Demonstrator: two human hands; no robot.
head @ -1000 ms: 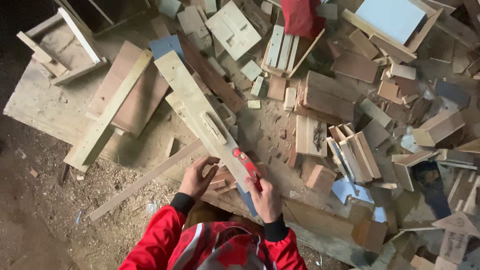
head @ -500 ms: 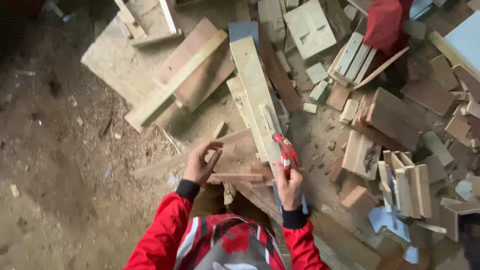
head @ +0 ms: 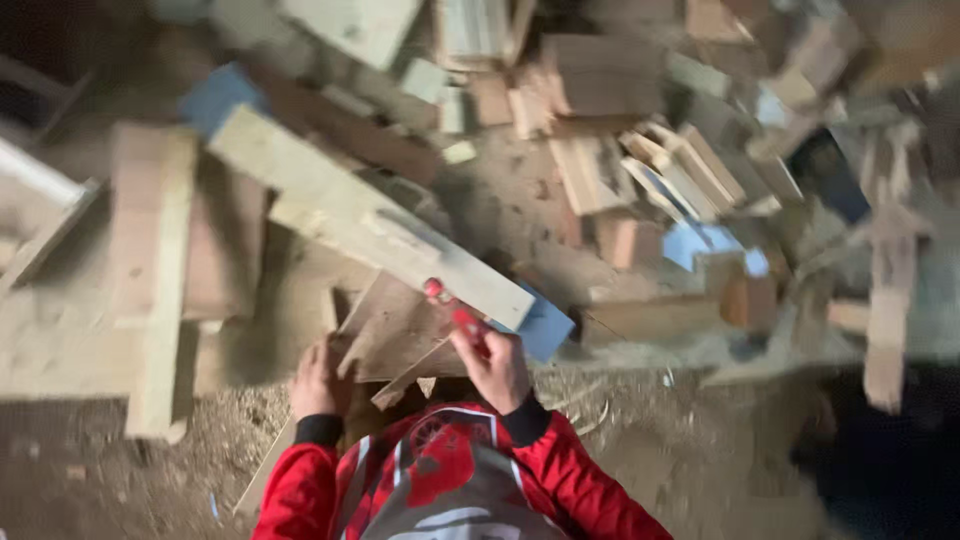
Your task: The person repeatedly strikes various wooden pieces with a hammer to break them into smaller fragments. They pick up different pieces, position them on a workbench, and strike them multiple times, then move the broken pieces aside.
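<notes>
My right hand [head: 497,368] grips a red-handled tool [head: 455,313] whose tip rests at the near edge of a long pale plank [head: 360,215]. That plank runs diagonally from upper left down to my right hand. My left hand [head: 318,380] presses on the edge of a brown wooden board [head: 400,325] lying under the plank. Both sleeves are red. The picture is blurred, so the tool's working end is unclear.
A pile of several wood offcuts and blocks [head: 660,170] covers the right and top. A blue panel [head: 545,328] pokes out under the plank's end. Two long boards [head: 160,270] lie to the left. Sawdust-covered ground [head: 700,450] lies in front.
The view has swung and blurred; the plank now lies more slanted in the picture. My right hand still holds the red tool at the plank's end, and my left hand has slipped lower on the board.
</notes>
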